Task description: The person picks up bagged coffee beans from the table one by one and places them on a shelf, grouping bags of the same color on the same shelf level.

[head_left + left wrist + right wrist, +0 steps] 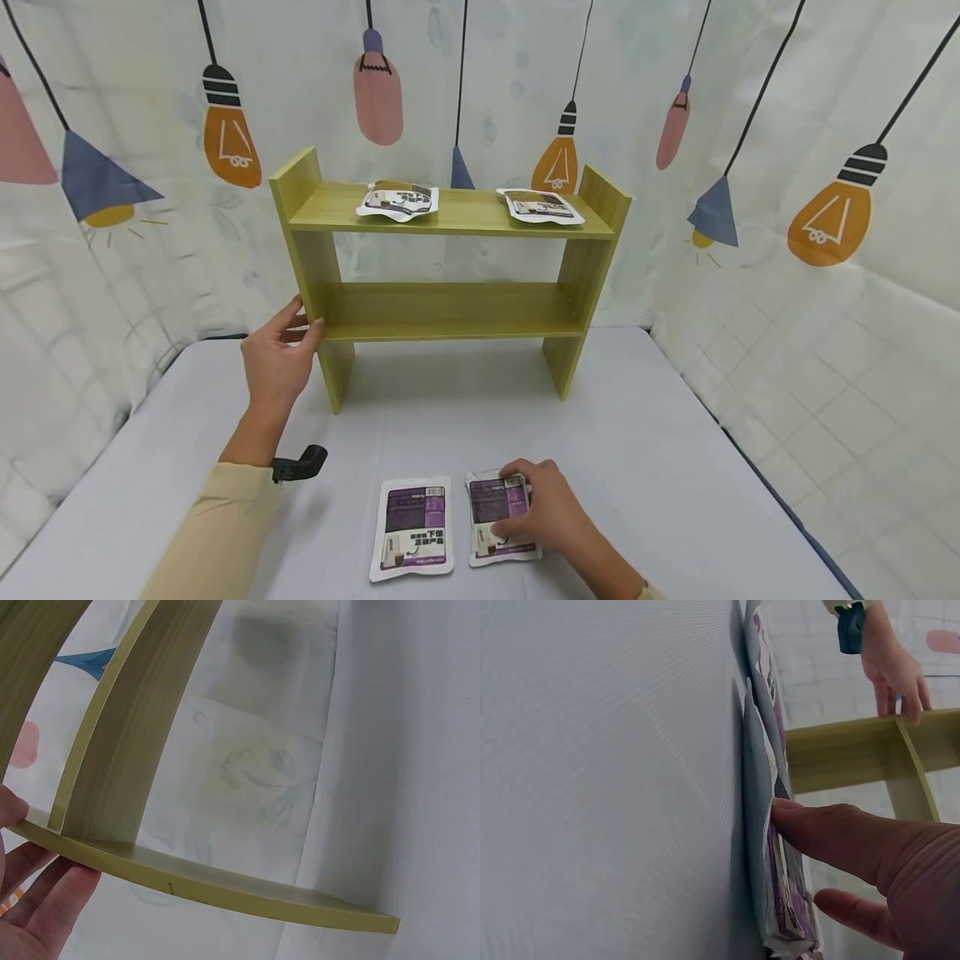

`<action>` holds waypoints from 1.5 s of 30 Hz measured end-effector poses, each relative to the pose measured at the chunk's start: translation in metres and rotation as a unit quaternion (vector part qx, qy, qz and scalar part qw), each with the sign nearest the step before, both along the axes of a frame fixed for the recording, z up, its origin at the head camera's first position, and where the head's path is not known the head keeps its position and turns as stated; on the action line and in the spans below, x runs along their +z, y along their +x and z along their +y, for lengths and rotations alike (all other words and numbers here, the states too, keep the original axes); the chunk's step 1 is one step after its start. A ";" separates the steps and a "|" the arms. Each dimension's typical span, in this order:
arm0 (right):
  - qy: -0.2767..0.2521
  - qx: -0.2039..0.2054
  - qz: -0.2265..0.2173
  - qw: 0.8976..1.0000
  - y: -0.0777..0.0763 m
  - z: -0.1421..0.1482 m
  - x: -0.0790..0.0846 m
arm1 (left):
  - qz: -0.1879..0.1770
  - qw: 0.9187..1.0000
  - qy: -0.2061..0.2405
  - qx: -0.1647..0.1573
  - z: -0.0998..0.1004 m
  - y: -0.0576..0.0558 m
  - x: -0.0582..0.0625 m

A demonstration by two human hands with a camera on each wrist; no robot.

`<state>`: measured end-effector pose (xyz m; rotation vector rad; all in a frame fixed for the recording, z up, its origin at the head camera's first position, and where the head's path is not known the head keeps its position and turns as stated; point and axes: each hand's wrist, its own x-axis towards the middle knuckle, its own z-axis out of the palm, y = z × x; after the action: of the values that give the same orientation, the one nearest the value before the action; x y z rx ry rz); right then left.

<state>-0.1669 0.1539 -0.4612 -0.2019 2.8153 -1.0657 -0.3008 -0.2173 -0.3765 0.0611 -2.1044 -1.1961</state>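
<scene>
My left hand [277, 362] grips the left side panel of a small yellow-green wooden shelf [450, 312], thumb on one face and fingers on the other; the left wrist view shows this side panel [225, 892] up close. At the front of the table, my right hand [551, 508] holds a white pouch with a purple label [489, 504] between thumb and fingers. In the right wrist view, the thumb lies against the edge of this pouch [780, 892], which looks layered. A similar purple-labelled pouch [412, 529] lies flat just left of it.
On the shelf's top board sit two white pouches, one at left [397, 201] and one at right [540, 207]. The shelf stands toward the back of a white-covered table [637, 467]. Curtains [480, 108] printed with lamps hang behind and at both sides.
</scene>
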 end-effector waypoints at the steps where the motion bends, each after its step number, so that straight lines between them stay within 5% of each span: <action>1: 0.001 0.000 0.000 1.000 0.000 0.000 0.000 | 0.001 1.000 -0.001 0.001 0.000 0.000 0.000; 23: 0.013 0.026 0.032 0.999 0.001 -0.004 0.000 | 0.010 1.000 -0.004 -0.002 -0.001 0.000 -0.001; 45: -0.037 0.030 0.014 0.999 0.001 0.001 -0.003 | 0.009 1.000 -0.006 -0.002 0.000 0.000 -0.002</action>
<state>-0.1657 0.1545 -0.4638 -0.3095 2.7776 -1.1631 -0.3008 -0.2169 -0.3786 0.0415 -2.0968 -1.1830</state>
